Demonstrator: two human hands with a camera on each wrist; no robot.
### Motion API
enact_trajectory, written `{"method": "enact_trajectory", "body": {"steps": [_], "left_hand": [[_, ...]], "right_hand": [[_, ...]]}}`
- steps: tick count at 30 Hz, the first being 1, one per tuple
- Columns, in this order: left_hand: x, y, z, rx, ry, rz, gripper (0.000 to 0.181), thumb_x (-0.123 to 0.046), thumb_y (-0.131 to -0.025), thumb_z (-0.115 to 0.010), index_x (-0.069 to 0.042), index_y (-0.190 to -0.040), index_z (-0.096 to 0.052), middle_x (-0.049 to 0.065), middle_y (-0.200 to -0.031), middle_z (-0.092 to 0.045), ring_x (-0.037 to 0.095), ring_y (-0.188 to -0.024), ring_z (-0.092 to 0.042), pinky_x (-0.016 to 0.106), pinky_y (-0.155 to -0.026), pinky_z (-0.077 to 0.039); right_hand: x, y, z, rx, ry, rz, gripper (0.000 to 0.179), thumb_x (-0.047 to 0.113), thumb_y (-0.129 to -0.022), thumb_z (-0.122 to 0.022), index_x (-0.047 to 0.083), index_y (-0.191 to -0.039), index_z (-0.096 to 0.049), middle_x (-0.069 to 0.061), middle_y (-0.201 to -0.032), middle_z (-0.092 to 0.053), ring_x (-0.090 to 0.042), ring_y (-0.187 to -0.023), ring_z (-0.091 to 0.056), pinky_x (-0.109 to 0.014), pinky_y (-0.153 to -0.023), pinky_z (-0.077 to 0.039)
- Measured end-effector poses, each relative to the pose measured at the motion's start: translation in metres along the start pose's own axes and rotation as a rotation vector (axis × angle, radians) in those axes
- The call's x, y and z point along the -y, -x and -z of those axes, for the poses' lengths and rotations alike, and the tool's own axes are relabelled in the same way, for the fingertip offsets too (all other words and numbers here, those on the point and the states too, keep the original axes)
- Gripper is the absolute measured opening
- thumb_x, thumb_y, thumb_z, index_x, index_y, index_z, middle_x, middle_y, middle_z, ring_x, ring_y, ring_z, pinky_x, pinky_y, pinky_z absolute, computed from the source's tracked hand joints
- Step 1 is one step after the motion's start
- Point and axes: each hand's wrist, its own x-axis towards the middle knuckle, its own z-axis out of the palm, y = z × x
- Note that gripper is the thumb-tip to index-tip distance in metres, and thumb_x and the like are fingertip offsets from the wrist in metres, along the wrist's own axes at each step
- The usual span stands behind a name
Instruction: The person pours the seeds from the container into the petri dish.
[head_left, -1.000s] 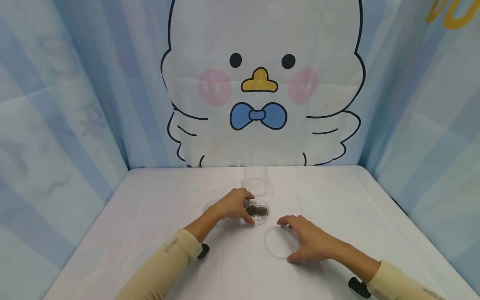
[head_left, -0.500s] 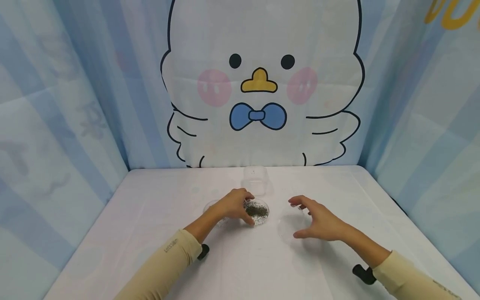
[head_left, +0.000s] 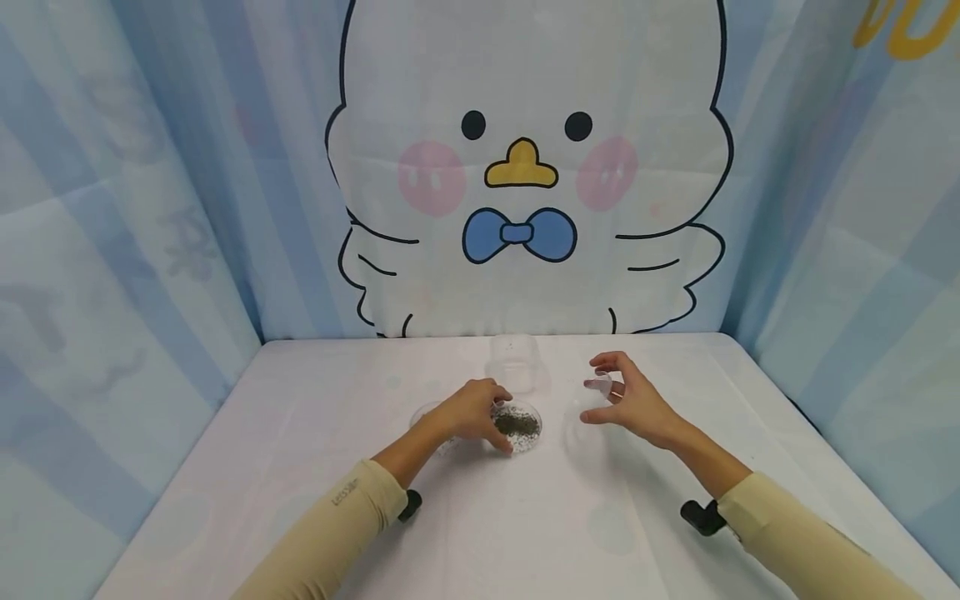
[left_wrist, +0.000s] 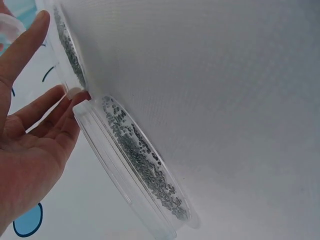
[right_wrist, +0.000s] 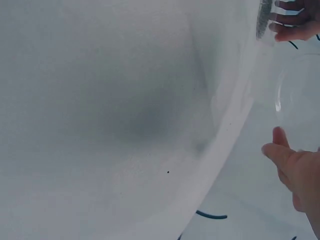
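Observation:
A clear petri dish [head_left: 519, 423] with dark granules stands on the white table. My left hand [head_left: 468, 410] holds it at the rim, thumb on the near side and fingers on the far side. Another petri dish [left_wrist: 145, 170] with similar granules is close by on the left, largely hidden by the left wrist in the head view. Off to the right, my right hand [head_left: 633, 408] holds a clear round petri dish lid [right_wrist: 295, 90] tilted above the table. The lid is so transparent that its outline is faint in the head view.
A clear plastic container [head_left: 514, 362] stands at the back of the table [head_left: 300, 500], behind the dishes. A printed curtain [head_left: 517, 283] hangs at the rear, and blue-and-white curtains flank both sides.
My right hand has moved away from me, slightly to the right, with the lid, which has tilted up from nearly flat. The left hand has stayed at the dish.

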Motion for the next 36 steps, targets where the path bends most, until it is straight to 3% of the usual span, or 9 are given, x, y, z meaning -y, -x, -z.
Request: {"method": "enact_trajectory", "body": {"steps": [10,17,22,26,30,36], "left_hand": [[-0.003,0.005,-0.001,-0.002,-0.012,0.009,0.083,-0.031,-0.071,-0.099,-0.003,-0.140,-0.063,0.014,-0.127,-0.065,0.027,-0.119,-0.062,0.042,-0.106,-0.053],[-0.003,0.008,0.000,0.000,-0.024,0.018,0.088,-0.034,-0.072,-0.098,-0.005,-0.145,-0.058,0.013,-0.129,-0.064,0.026,-0.120,-0.062,0.042,-0.107,-0.052],[0.006,0.012,0.000,0.003,-0.028,0.009,0.101,-0.038,-0.073,-0.097,-0.011,-0.156,-0.046,0.014,-0.143,-0.058,0.029,-0.130,-0.058,0.045,-0.108,-0.051],[0.013,0.021,0.010,-0.018,-0.023,0.004,0.102,-0.041,-0.077,-0.094,-0.016,-0.160,-0.041,0.012,-0.154,-0.050,0.031,-0.140,-0.052,0.051,-0.112,-0.048],[0.017,0.030,0.020,-0.029,-0.018,0.002,0.095,-0.046,-0.085,-0.086,-0.019,-0.162,-0.038,0.010,-0.163,-0.041,0.032,-0.149,-0.044,0.057,-0.117,-0.042],[0.026,0.041,0.026,-0.046,-0.023,0.016,0.077,-0.050,-0.098,-0.069,-0.021,-0.162,-0.038,0.010,-0.165,-0.040,0.032,-0.150,-0.043,0.056,-0.120,-0.040]], "right_hand": [[-0.013,-0.022,-0.021,0.009,0.067,-0.027,0.089,0.016,-0.080,-0.091,0.007,-0.148,-0.034,-0.021,-0.151,-0.042,-0.043,-0.136,-0.051,-0.059,-0.116,-0.042],[-0.008,-0.030,-0.038,0.061,0.129,0.058,0.079,0.022,-0.076,-0.095,0.009,-0.138,-0.048,-0.016,-0.143,-0.055,-0.040,-0.131,-0.057,-0.059,-0.112,-0.047],[-0.002,-0.034,-0.055,0.125,0.205,0.157,0.070,0.026,-0.075,-0.095,0.006,-0.131,-0.058,-0.015,-0.137,-0.062,-0.041,-0.126,-0.059,-0.060,-0.105,-0.050],[0.004,-0.039,-0.068,0.171,0.270,0.216,0.061,0.030,-0.075,-0.095,0.010,-0.123,-0.063,-0.010,-0.135,-0.065,-0.041,-0.125,-0.059,-0.061,-0.102,-0.050],[0.007,-0.040,-0.075,0.203,0.360,0.220,0.056,0.034,-0.074,-0.095,0.017,-0.119,-0.066,-0.002,-0.134,-0.066,-0.037,-0.126,-0.059,-0.061,-0.103,-0.048],[0.008,-0.038,-0.081,0.242,0.423,0.251,0.053,0.030,-0.073,-0.096,0.016,-0.117,-0.069,-0.002,-0.131,-0.068,-0.032,-0.126,-0.058,-0.057,-0.107,-0.046]]}}
